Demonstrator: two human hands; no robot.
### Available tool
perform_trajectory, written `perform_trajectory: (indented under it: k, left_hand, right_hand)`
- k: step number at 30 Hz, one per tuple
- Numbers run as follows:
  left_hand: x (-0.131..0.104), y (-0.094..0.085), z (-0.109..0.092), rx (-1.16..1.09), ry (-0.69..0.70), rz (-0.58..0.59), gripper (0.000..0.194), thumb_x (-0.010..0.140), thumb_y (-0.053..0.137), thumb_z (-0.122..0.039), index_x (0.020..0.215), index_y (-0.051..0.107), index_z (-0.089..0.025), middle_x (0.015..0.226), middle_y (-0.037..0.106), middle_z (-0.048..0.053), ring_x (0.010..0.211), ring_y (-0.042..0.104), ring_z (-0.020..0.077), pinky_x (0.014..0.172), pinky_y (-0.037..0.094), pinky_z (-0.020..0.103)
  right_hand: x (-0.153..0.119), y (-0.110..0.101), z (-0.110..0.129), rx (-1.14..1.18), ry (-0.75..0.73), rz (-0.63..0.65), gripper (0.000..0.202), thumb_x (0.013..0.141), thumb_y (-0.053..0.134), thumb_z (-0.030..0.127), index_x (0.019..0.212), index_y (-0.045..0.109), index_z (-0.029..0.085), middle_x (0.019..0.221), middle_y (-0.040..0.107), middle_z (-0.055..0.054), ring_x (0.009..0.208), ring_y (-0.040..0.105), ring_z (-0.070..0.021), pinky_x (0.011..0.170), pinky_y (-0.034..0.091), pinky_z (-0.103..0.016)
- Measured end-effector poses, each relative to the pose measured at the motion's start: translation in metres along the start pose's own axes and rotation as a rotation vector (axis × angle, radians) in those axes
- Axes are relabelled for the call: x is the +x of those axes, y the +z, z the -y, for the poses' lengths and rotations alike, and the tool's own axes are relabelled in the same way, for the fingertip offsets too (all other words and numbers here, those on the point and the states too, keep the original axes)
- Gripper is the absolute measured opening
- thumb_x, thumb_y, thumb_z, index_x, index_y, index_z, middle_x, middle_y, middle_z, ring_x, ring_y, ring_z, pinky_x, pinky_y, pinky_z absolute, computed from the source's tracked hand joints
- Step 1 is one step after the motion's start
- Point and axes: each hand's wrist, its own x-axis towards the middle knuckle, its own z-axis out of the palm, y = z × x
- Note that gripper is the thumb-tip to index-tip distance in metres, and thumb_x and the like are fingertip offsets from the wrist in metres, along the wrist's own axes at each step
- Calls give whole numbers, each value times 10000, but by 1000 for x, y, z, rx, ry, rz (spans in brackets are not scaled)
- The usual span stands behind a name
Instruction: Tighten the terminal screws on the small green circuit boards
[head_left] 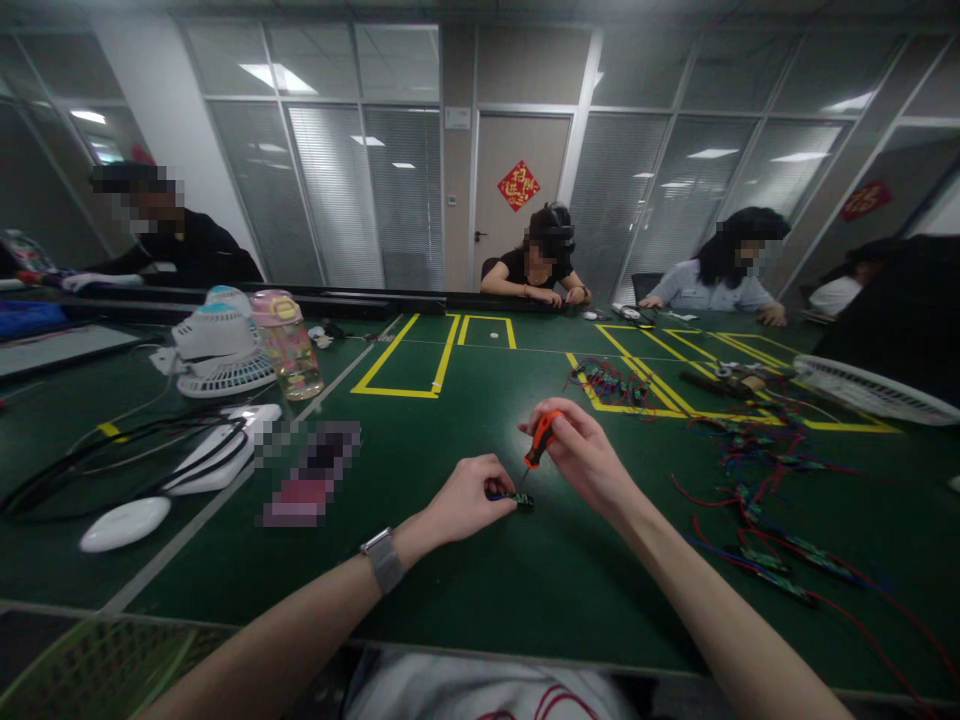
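Head cam, PCB (525, 499) btwn L fingers (501, 508)

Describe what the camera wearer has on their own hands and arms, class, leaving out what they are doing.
Neither the left hand nor the right hand wears a glove. The left wrist carries a watch with a grey band and a silvery case. The right wrist is bare, and no sleeves show.

The screwdriver's handle (543, 438) looks plastic, its shaft (526, 474) metal, the tabletop (405, 432) smooth.
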Motion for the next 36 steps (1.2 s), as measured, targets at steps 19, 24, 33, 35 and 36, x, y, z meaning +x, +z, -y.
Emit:
perform_trajectory:
  k: [19,24,33,35,36]
  left_hand:
    - [0,0,1,-9,-7,-1,61,732,688,-182,772,689,-135,809,622,20,697,563,124,632,433,216]
    - [0,0,3,-7,9,4,55,740,682,-180,779,693,-142,821,623,22,714,567,128,649,437,219]
    - [-1,1,2,0,12,-9,49,718,675,-138,767,679,-139,802,613,13,699,561,120,632,430,207]
    - [-1,0,2,5,9,-6,47,724,677,-151,769,680,-137,804,613,15,702,562,123,635,432,210]
    - [-1,0,1,6,8,-7,47,727,678,-156,769,679,-136,804,613,16,704,563,124,635,433,211]
  right_hand:
    - [0,5,1,-33,-24,-22,146,754,742,360,837,692,250,866,600,-3,818,580,-151,896,487,-349]
    - [-1,0,3,-87,2,32,173,835,659,364,974,679,263,860,663,-22,848,612,-164,802,495,-308]
    - [-2,8,4,-84,-34,82,130,889,581,359,920,658,259,855,636,-22,827,594,-169,773,492,-316]
    - [-2,7,3,-101,-45,63,141,869,604,380,911,659,258,877,620,-26,850,590,-179,821,491,-348]
    - [-2,6,2,-115,-53,56,141,846,632,385,900,662,258,896,610,-26,864,586,-182,839,490,-359]
